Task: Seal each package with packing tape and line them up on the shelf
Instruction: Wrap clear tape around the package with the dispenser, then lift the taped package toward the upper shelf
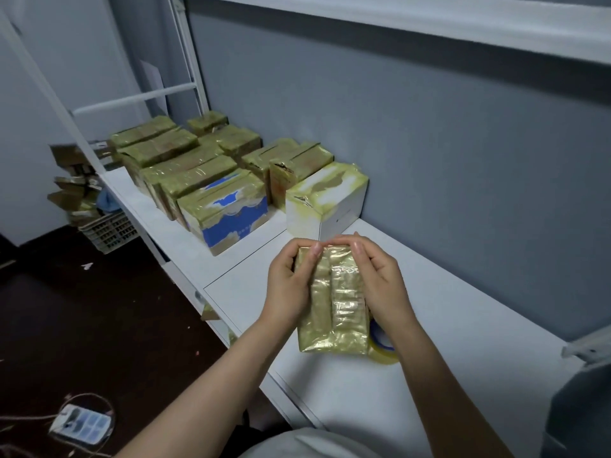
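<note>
The long white shelf (463, 325) holds taped cardboard packages (198, 173) lined up left of the white taped box (325, 200). In front of that box, a glossy tape-wrapped package (334, 305) is gripped by the left hand (291, 285) and right hand (380, 282), fingers curled over its far edge, likely smoothing tape. A clear tape roll (385, 355) waits beside it.

White shelf (463, 342); rows of taped packages (211, 180) at its far end; tape roll (383, 351) nearer
</note>
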